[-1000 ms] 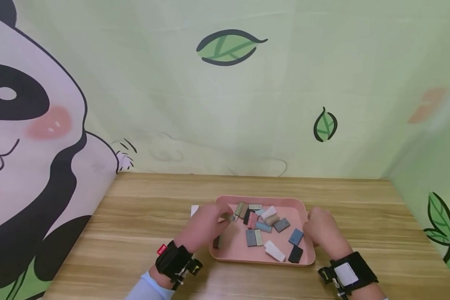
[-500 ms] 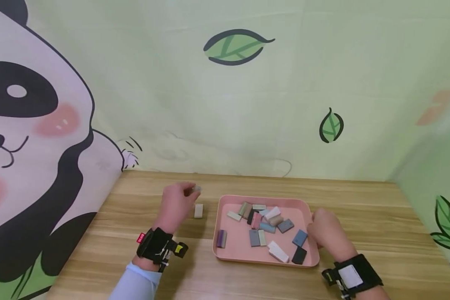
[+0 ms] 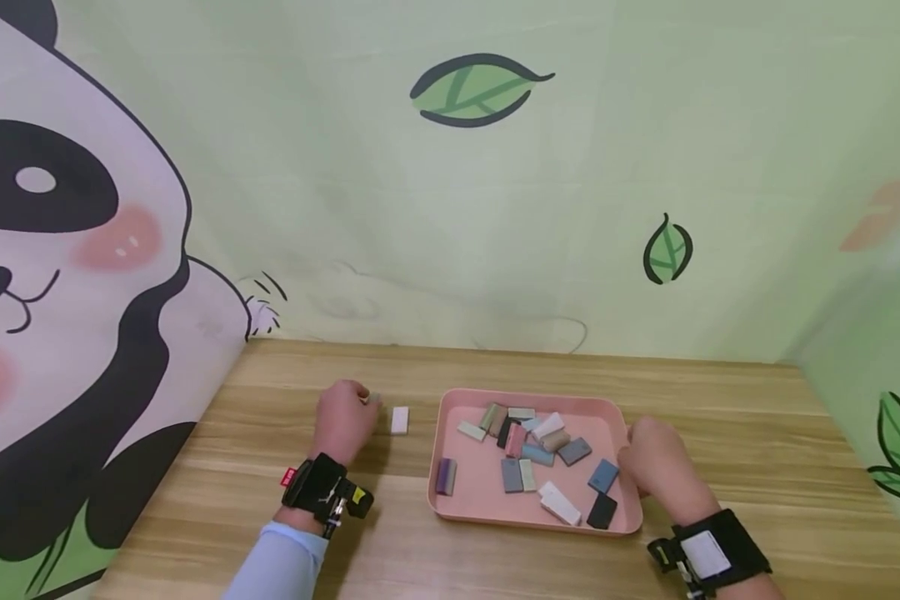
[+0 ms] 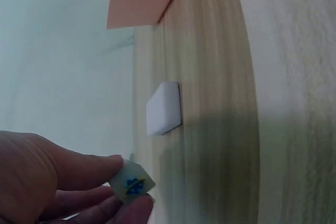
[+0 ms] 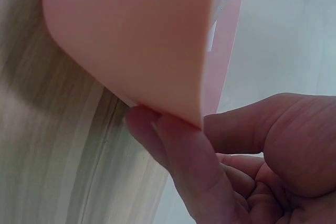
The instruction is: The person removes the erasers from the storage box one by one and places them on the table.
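A pink tray (image 3: 450, 500) holding several small coloured tiles sits on the wooden table. My left hand (image 3: 342, 421) is left of the tray, low over the table, pinching a small pale tile with a blue mark (image 4: 132, 183) between thumb and fingers. A white tile (image 3: 400, 420) (image 4: 164, 107) lies flat on the table between that hand and the tray. My right hand (image 3: 656, 467) grips the tray's right rim (image 5: 210, 77), thumb above and fingers under the edge.
A panda and leaf backdrop stands close behind and on both sides of the table (image 3: 757, 433). Inside the tray, a purple tile (image 3: 446, 476) stands near the left wall and a black tile (image 3: 602, 510) lies at the front right.
My left hand lifted a pale tile out of the tray, carried it left over the table, and has now dropped lower beside the white tile. The right hand stayed on the tray.
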A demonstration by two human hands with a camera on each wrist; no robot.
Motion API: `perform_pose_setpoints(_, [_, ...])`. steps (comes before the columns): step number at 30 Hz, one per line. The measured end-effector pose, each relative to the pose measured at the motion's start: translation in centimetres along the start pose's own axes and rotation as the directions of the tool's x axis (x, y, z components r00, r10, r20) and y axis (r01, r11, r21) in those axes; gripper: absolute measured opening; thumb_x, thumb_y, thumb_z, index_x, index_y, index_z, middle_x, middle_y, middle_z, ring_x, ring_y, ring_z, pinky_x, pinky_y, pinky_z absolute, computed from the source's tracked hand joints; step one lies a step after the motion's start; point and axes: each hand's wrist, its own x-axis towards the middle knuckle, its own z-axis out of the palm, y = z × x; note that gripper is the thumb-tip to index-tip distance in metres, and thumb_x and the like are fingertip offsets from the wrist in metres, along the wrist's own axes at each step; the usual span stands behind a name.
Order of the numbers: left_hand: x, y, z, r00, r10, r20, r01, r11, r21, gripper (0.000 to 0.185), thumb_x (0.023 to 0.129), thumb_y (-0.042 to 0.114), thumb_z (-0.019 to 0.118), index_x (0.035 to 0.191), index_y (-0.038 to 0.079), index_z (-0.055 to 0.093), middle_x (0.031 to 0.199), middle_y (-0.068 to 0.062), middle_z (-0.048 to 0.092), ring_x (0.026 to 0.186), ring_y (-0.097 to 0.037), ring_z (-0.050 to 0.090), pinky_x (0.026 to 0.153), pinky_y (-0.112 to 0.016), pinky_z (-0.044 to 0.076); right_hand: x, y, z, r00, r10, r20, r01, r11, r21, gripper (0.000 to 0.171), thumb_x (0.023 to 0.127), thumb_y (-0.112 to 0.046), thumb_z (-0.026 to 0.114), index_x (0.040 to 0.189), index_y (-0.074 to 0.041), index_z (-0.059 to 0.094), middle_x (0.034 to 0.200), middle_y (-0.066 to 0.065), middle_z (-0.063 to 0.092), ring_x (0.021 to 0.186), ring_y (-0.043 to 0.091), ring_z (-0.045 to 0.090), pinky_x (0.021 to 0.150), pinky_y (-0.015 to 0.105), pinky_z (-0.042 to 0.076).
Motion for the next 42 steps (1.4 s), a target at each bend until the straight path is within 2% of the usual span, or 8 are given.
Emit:
perform_pose_setpoints(5, [0.3, -0.4, 0.4, 1.000, -0.008, -0.008, 0.008, 1.000, 0.013, 0.026, 0.080, 0.021, 0.069, 0.093, -0.001, 0.069, 0.090, -0.015, 0.068, 0.071, -0.021, 0.061, 0.057, -0.028, 0.047, 0.1, 0.0, -0.1, 1.000, -0.001, -0.008, 0.001, 1.000, -0.006, 0.014, 0.087, -0.004, 0.048, 0.079, 0.001, 0.059, 0.068, 0.013, 0.055, 0.056, 0.021, 0.059, 0.047, 0.027, 0.047])
perform_pose_setpoints(23, [0.4, -0.7, 0.6, 0.999, -0.038, 0.011, 0.037, 0.996, 0.079, 0.025, 0.082, 0.023, 0.069, 0.094, 0.000, 0.070, 0.092, -0.014, 0.067, 0.074, -0.022, 0.060, 0.057, -0.028, 0.045, -0.1, -0.1, -0.2, 1.000, -0.006, -0.013, 0.006, 1.000, -0.014, 0.015, 0.087, -0.005, 0.050, 0.077, 0.000, 0.060, 0.068, 0.012, 0.055, 0.055, 0.020, 0.059, 0.046, 0.026, 0.046])
perform_pose_setpoints(27, [0.1, -0.5, 0.4, 0.999, -0.052, 0.012, 0.051, 0.994, 0.093, 0.020, 0.083, 0.019, 0.066, 0.090, 0.000, 0.069, 0.086, -0.013, 0.065, 0.068, -0.021, 0.058, 0.053, -0.027, 0.043, -0.1, -0.1, -0.2, 1.000, -0.011, -0.008, 0.011, 1.000, -0.005, 0.014, 0.087, -0.005, 0.050, 0.080, 0.001, 0.060, 0.070, 0.013, 0.057, 0.056, 0.021, 0.060, 0.047, 0.026, 0.047])
perform_pose_setpoints(30, [-0.1, -0.5, 0.3, 0.999, -0.051, 0.014, 0.049, 0.991, 0.122, 0.016, 0.083, 0.016, 0.062, 0.073, 0.003, 0.062, 0.066, -0.007, 0.056, 0.056, -0.019, 0.051, 0.045, -0.027, 0.036, -0.1, -0.2, -0.1, 1.000, -0.015, 0.001, 0.015, 1.000, -0.006, 0.014, 0.088, -0.005, 0.049, 0.083, 0.003, 0.060, 0.072, 0.013, 0.057, 0.057, 0.021, 0.060, 0.047, 0.026, 0.047])
perform_pose_setpoints(34, [-0.4, 0.4, 0.3, 0.998, 0.057, -0.022, -0.051, 0.979, 0.198, 0.017, 0.082, 0.020, 0.063, 0.082, 0.003, 0.065, 0.073, -0.008, 0.062, 0.061, -0.020, 0.054, 0.048, -0.030, 0.040, -0.1, -0.3, -0.1, 1.000, -0.025, 0.005, 0.025, 1.000, -0.014, 0.015, 0.088, -0.005, 0.049, 0.084, 0.003, 0.060, 0.072, 0.013, 0.058, 0.057, 0.020, 0.060, 0.047, 0.026, 0.047])
perform_pose_setpoints(36, [-0.7, 1.5, 0.3, 0.988, 0.150, -0.028, -0.141, 0.967, 0.213, 0.029, 0.082, 0.023, 0.066, 0.101, 0.001, 0.066, 0.095, -0.013, 0.067, 0.079, -0.025, 0.060, 0.063, -0.035, 0.049, -0.2, -0.3, -0.1, 1.000, -0.030, 0.004, 0.030, 0.999, -0.018, 0.015, 0.088, -0.005, 0.048, 0.084, 0.003, 0.060, 0.071, 0.013, 0.058, 0.056, 0.020, 0.059, 0.046, 0.026, 0.047])
perform_pose_setpoints(39, [-1.5, 3.8, 0.4, 0.963, 0.269, 0.003, -0.266, 0.947, 0.179, 0.042, 0.081, 0.025, 0.070, 0.117, 0.005, 0.061, 0.117, -0.016, 0.061, 0.107, -0.031, 0.056, 0.088, -0.044, 0.048, -0.3, -0.4, -0.2, 0.999, -0.039, -0.001, 0.039, 0.999, -0.028, 0.015, 0.087, -0.005, 0.047, 0.083, 0.003, 0.059, 0.069, 0.012, 0.057, 0.055, 0.019, 0.059, 0.045, 0.026, 0.046])
perform_pose_setpoints(42, [-2.6, 5.9, 0.8, 0.919, 0.389, 0.058, -0.393, 0.903, 0.174, 0.050, 0.080, 0.029, 0.071, 0.124, 0.010, 0.056, 0.128, -0.013, 0.055, 0.120, -0.031, 0.049, 0.098, -0.046, 0.044, -0.5, -0.5, -0.2, 0.999, -0.042, -0.005, 0.042, 0.998, -0.035, 0.015, 0.087, -0.004, 0.047, 0.084, 0.004, 0.059, 0.068, 0.012, 0.056, 0.054, 0.019, 0.058, 0.045, 0.025, 0.045])
